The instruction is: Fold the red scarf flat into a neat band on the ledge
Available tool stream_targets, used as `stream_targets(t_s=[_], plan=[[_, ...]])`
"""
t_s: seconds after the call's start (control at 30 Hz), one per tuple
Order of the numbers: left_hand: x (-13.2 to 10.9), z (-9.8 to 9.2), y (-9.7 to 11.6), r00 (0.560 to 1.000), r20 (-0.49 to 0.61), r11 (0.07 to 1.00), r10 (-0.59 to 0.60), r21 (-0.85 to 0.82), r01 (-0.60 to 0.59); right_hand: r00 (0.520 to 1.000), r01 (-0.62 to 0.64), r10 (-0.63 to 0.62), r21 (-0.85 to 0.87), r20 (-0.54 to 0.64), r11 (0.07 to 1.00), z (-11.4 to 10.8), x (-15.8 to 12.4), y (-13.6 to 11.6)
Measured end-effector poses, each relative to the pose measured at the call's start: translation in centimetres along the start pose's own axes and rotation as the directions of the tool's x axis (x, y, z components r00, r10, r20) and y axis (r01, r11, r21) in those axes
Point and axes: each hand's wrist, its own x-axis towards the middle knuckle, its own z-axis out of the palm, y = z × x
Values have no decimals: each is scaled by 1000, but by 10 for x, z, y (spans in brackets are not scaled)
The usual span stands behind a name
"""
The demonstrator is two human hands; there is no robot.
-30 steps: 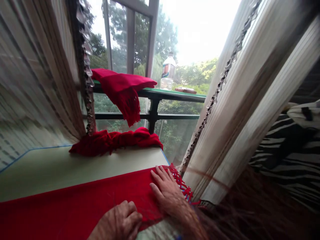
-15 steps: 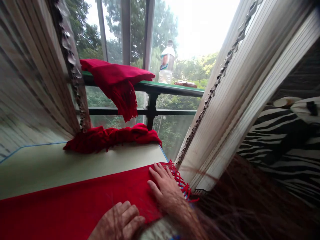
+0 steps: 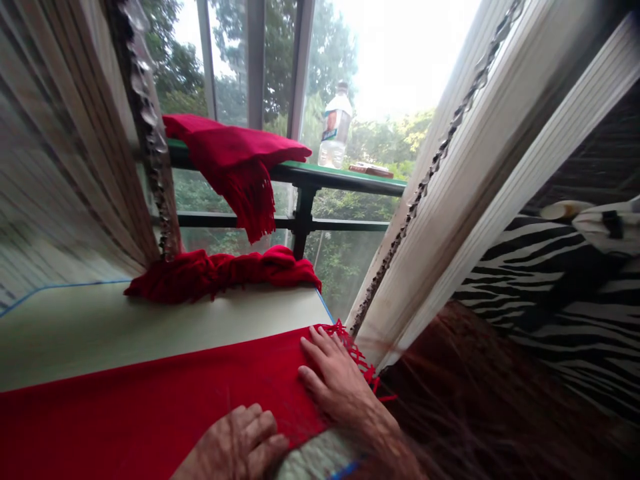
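Observation:
A long red scarf (image 3: 165, 407) lies spread across the pale green table, with knotted fringe at its right end. My right hand (image 3: 335, 373) rests palm down on it beside the fringe, fingers stretched and apart. Lower and to the left, my left hand (image 3: 233, 443) also lies on the scarf near its close edge, fingers slightly bent and near one another. Neither hand visibly grips the cloth. Behind them a bunched red scarf (image 3: 230, 277) sits along the table's far edge. Another folded red scarf (image 3: 225, 147) hangs over the window ledge, its fringe dangling.
The table (image 3: 90, 333) has a blue edge. On the green ledge stand a plastic bottle (image 3: 335, 130) and a small flat brown item (image 3: 371, 171). Curtains hang at left (image 3: 75, 133) and right (image 3: 430, 220). Zebra-striped fabric (image 3: 530, 280) lies at right. Loose hair strands blur the lower right.
The view has shifted slightly. Both hands stay almost in place on the scarf, and the right curtain's lower part has moved a little, baring more of the brown floor area.

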Motion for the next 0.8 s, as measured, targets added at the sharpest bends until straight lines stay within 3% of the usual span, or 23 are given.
stream_targets(t_s=[0.07, 0.13, 0.23, 0.33, 0.47, 0.63, 0.8], plan=[[-4, 18, -2, 993, -120, 1000, -4, -4, 4, 1000, 3, -3, -6, -6, 1000, 2, 0, 3], [-7, 29, -4, 986, -166, 1000, -11, -23, 8, 1000, 3, -3, -22, -3, 1000, 3, 1, 4], [-2, 19, -7, 992, -120, 998, -37, -52, 31, 1000, 5, -5, -33, 5, 999, 2, 1, 3], [20, -16, -12, 984, 10, 983, -177, -51, 177, 999, 36, -36, -19, -4, 999, -4, -2, -2], [55, -49, -20, 918, 231, 945, -324, 27, 327, 995, 98, -97, -50, 29, 994, -10, -6, -7], [66, -46, -26, 788, 427, 889, -444, 104, 445, 986, 131, -121, -87, 114, 988, -9, -13, -4], [63, -42, -28, 742, 482, 870, -465, 91, 485, 983, 127, -111, -105, 145, 986, -5, -16, 2]])
